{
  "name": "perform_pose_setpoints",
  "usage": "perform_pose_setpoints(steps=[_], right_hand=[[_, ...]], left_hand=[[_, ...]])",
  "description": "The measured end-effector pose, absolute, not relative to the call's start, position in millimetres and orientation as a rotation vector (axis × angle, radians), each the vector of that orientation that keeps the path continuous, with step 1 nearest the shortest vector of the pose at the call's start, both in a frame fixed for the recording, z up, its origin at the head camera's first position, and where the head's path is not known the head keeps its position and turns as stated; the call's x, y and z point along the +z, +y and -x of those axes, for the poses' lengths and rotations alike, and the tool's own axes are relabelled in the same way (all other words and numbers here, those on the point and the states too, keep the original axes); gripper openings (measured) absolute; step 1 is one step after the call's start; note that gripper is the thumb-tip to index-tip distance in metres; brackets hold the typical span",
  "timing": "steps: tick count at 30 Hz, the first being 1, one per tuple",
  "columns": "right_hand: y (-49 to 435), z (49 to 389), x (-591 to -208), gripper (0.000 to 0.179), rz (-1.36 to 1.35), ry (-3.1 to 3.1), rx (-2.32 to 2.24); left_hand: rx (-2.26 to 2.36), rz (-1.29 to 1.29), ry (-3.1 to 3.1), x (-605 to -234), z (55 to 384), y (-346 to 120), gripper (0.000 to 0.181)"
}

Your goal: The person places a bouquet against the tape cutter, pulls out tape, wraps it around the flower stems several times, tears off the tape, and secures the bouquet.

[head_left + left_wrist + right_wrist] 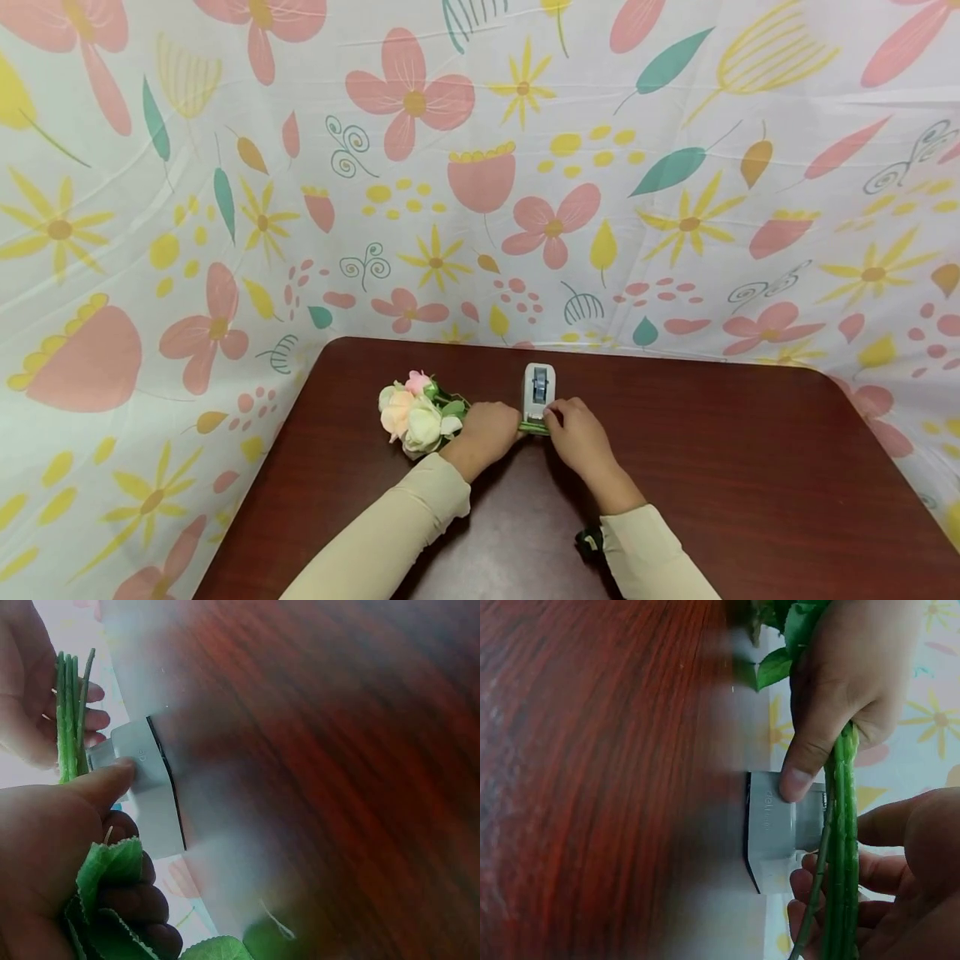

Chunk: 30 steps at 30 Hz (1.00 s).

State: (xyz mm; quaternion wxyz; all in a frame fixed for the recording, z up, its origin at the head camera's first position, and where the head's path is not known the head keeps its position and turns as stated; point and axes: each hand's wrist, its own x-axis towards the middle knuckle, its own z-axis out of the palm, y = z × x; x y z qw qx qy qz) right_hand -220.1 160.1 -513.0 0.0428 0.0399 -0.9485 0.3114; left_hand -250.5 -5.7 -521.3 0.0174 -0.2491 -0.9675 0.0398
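Note:
My left hand (pixel 491 433) grips a bunch of flowers (pixel 422 425) by its green stems (pixel 843 847). Cream, peach and pink blooms lie to the left of that hand, and the stem ends stick out to its right. Its thumb rests on the side of a grey-white tape dispenser (pixel 539 387), which stands on the table with a tape roll inside. At the dispenser's front end is my right hand (pixel 579 437), its fingers bent around the far side of the stems in the right wrist view. Whether those fingers pinch any tape is not visible.
The dark red wooden table (pixel 750 467) has rounded back corners. A floral-patterned cloth (pixel 555 167) hangs behind it and along its left side. Beside the right sleeve sits a small black object (pixel 589 543).

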Motion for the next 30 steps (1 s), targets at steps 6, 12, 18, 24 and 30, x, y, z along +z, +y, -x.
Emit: perform_pose_setpoints(steps=[6,12,18,24,30], right_hand=[[157.6,224.1,-515.1,0.025,-0.077,-2.843,0.999],[156.1,225.1,-516.2,0.018,-0.035,-2.85,1.015],[156.0,226.3,-517.8,0.013,-0.024,-2.84,1.067],[154.5,227.6,-516.5,0.012,-0.015,-2.831,1.094],[154.2,227.8,-515.7,0.01,-0.011,-2.803,1.127]], left_hand=[[0.105,0.786,-2.991,-523.1,252.9,-6.7,0.033],[0.1,0.781,-3.004,-524.1,252.8,-6.5,0.033],[0.102,0.786,-2.994,-525.8,252.3,-5.8,0.035],[0.105,0.798,-2.984,-526.8,252.4,-5.2,0.035],[0.11,0.811,-2.986,-526.4,252.4,-5.1,0.035]])
